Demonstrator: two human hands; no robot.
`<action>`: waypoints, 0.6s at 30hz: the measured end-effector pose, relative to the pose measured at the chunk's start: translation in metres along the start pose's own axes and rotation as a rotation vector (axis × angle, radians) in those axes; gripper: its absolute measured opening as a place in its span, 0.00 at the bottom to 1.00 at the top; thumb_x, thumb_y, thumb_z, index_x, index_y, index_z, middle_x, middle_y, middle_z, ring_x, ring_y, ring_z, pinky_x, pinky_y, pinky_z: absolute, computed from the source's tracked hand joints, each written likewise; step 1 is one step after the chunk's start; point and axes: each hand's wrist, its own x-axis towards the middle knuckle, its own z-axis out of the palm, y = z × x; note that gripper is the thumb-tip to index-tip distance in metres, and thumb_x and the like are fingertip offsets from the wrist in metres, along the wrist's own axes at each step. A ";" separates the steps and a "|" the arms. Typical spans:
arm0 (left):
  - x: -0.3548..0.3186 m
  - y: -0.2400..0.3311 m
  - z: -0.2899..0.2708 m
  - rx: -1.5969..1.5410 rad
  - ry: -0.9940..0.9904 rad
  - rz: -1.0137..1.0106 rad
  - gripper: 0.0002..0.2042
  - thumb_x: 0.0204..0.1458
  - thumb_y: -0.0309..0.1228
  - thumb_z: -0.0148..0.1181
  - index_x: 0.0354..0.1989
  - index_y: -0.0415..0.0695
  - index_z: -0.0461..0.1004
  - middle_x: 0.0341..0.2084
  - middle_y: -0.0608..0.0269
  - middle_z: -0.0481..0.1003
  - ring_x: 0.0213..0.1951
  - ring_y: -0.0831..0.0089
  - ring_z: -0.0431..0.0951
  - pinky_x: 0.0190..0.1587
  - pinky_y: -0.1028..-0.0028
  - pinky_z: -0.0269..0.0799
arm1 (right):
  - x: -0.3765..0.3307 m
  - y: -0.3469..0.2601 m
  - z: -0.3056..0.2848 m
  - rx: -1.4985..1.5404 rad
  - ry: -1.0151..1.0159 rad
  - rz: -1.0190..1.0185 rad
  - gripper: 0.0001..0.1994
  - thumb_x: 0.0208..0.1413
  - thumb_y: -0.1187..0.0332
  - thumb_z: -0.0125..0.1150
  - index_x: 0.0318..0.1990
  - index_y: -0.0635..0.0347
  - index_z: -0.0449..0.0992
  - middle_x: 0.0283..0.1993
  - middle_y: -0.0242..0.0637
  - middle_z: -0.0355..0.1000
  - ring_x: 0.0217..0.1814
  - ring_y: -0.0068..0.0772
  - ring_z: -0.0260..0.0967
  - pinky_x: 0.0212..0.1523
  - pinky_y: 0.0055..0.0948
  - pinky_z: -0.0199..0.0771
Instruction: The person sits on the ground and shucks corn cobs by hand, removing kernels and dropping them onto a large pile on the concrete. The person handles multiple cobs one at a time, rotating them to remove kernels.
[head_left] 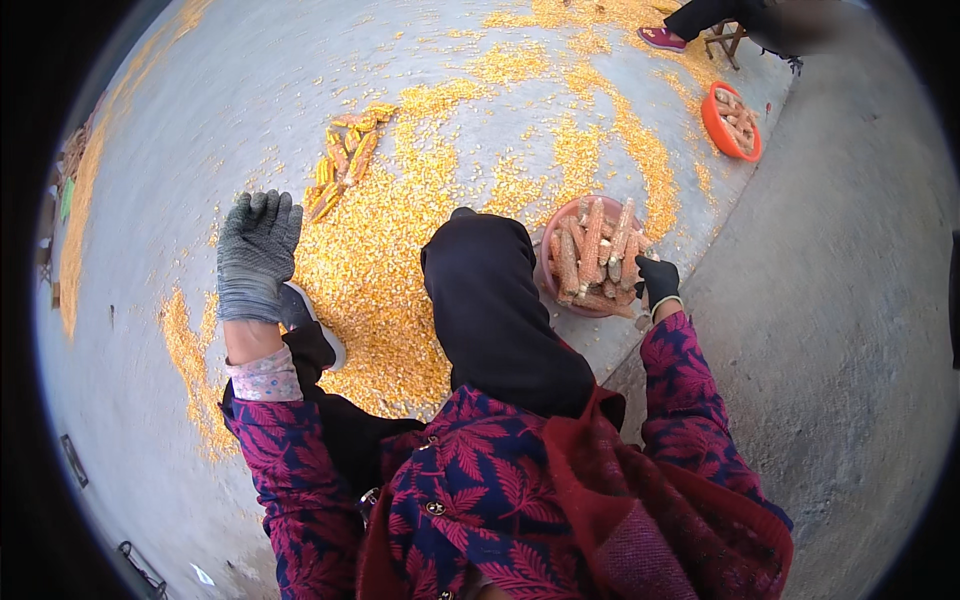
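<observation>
My left hand [262,250], in a grey knit glove, is raised over the floor beside my left shoe. It is empty, its fingers held close together and slightly bent. My right hand [660,279], in a dark glove, is at the right rim of a pink basin [548,262] full of stripped corncobs [592,245]. Its fingers are closed round what looks like a corncob [642,321], mostly hidden by the glove. Loose yellow corn kernels [375,270] cover the floor between my left hand and my knee. Beyond them lies a small pile of corn ears [345,160], some partly stripped.
An orange-red basin [712,122] of corncobs stands at the far right. Near it, a person's leg and red shoe [662,39] show beside a wooden stool [727,42]. More kernels spread in strips over the concrete floor [230,110]. My dark-clad knee [485,270] rises between my hands.
</observation>
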 end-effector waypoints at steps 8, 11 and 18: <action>-0.032 0.016 0.055 -0.160 0.001 -0.003 0.09 0.51 0.33 0.53 0.24 0.42 0.72 0.29 0.55 0.74 0.40 0.59 0.74 0.49 0.59 0.69 | -0.031 -0.108 0.059 0.218 -0.416 0.060 0.12 0.48 0.62 0.59 0.35 0.62 0.73 0.26 0.39 0.72 0.16 0.28 0.63 0.14 0.27 0.62; -0.051 0.030 0.068 -0.140 0.058 0.104 0.10 0.53 0.35 0.51 0.24 0.44 0.70 0.28 0.59 0.72 0.38 0.60 0.73 0.46 0.59 0.71 | -0.029 -0.173 0.138 0.010 -0.589 -0.092 0.13 0.48 0.60 0.60 0.33 0.62 0.74 0.27 0.38 0.73 0.14 0.26 0.62 0.15 0.25 0.62; -0.084 0.048 0.090 -0.259 0.057 0.203 0.14 0.58 0.37 0.41 0.23 0.46 0.65 0.26 0.62 0.66 0.35 0.65 0.67 0.45 0.63 0.69 | -0.022 -0.232 0.398 -1.150 -0.499 -1.615 0.11 0.47 0.63 0.53 0.34 0.59 0.74 0.33 0.42 0.74 0.33 0.39 0.74 0.33 0.35 0.73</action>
